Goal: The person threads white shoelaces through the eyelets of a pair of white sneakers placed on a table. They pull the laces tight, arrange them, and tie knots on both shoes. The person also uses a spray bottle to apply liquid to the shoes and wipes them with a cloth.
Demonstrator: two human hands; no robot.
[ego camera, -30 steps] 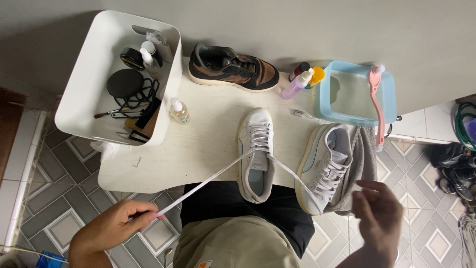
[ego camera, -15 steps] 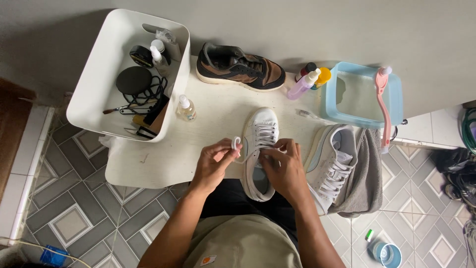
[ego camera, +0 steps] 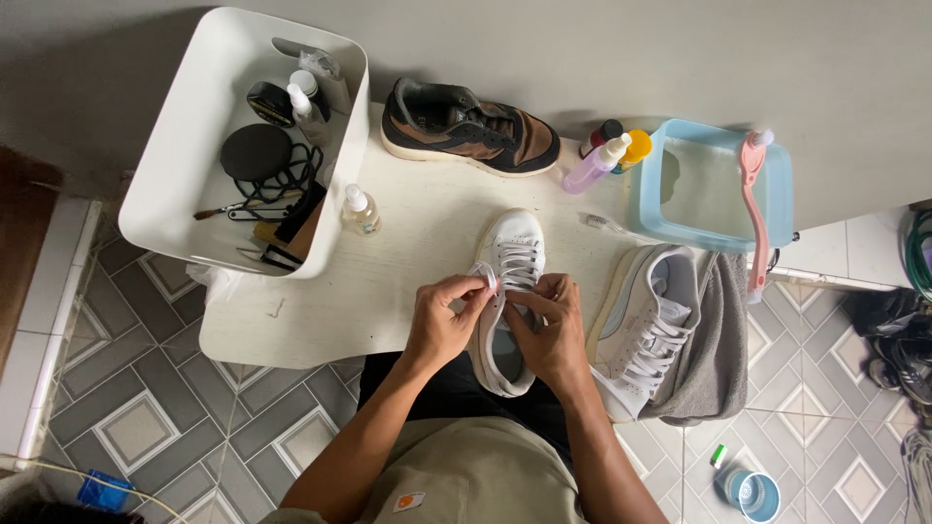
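Both grips pinched on white laces [ego camera: 490, 278], left hand [ego camera: 442, 320], right hand [ego camera: 549, 330] seemingly likewise, over white sneaker [ego camera: 512, 254], wrists bent inward

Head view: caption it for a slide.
Both hands, left hand and right hand, lace a white sneaker on a table.

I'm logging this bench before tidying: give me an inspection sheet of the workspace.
Surface: white table, scuffed.
Job's things: white shoe, toe away from the person; lace at its eyelets.
Clutter: brown shoe, second white shoe on a grey towel, blue basin with pink brush, spray bottles, white bin of supplies.
Grippers: left hand pinches the lace; right hand on the shoe.
Cables: black cord in bin.
Surroundings: tiled floor, grey wall.
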